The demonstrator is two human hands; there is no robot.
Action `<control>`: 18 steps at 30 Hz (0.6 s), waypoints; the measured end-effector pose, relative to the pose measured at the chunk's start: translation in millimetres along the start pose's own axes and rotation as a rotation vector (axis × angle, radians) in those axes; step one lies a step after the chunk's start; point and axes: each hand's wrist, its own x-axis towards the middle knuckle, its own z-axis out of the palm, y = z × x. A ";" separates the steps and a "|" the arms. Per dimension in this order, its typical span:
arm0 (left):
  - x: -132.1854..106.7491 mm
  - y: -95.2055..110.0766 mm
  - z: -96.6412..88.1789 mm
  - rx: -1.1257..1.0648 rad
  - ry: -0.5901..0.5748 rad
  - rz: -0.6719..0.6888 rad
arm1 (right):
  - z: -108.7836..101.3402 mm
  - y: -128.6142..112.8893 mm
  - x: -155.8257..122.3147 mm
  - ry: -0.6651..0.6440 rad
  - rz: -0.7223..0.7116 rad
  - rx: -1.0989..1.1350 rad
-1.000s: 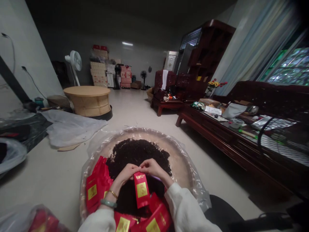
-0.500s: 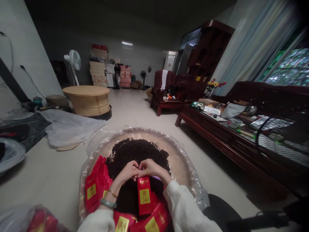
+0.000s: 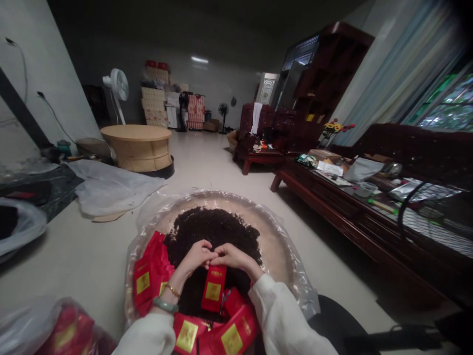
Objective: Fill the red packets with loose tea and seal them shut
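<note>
We pinch the small red foil packet with yellow label [image 3: 213, 288] by its top edge, left hand [image 3: 195, 255] and right hand [image 3: 231, 256] closed together, over dark loose tea [image 3: 214, 229]; bare tray rim [image 3: 275, 246] lies beyond.

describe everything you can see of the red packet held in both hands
The red packet is a small, flat, glossy pouch with a yellow square label and small gold lettering near its top. It hangs upright, tilted slightly, its top edge pinched between the left hand and right hand, above the dark loose tea.
</note>
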 end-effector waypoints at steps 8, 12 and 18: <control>-10.9 5.9 0.5 -0.024 0.044 0.006 | -1.0 -1.7 1.4 0.205 -0.084 0.020; -28.2 -1.7 -4.8 -0.046 -0.122 -0.052 | -6.1 4.9 3.9 0.361 -0.148 -0.015; -44.4 -4.6 -9.2 0.070 -0.181 -0.119 | -8.2 13.0 7.0 0.406 -0.164 -0.069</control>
